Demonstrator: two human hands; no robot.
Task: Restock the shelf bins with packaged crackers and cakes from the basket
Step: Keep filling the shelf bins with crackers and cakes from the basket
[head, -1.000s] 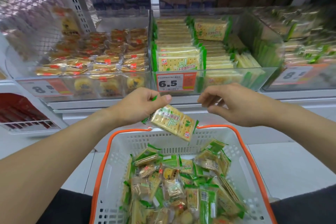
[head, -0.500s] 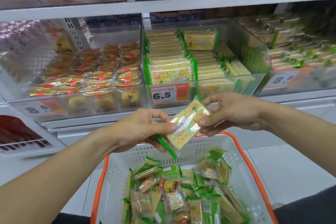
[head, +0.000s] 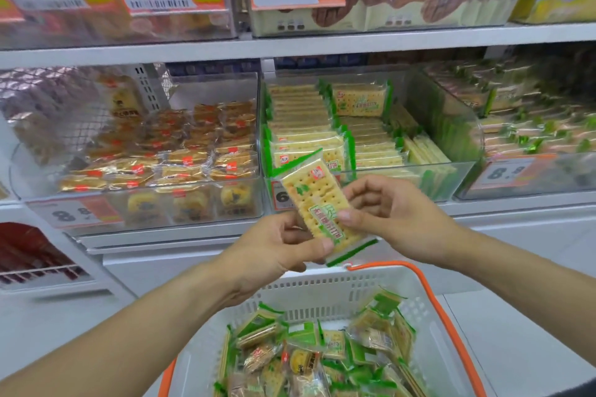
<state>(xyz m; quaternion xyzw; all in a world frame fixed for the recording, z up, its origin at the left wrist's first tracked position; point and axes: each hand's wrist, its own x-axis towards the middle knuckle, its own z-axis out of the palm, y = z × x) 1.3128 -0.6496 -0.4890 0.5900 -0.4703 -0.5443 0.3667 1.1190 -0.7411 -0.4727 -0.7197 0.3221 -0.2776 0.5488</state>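
Store shelving is filling the background. Below the hands, a white basket is holding mixed packets. The left hand is pinching the lower end of a cracker packet, thumb on top; the right hand is pinching its right edge with curled fingers. Just beyond the hands, the cracker bin is waiting. The packet is probably light, slick and brittle, so gripping its edges is safest.
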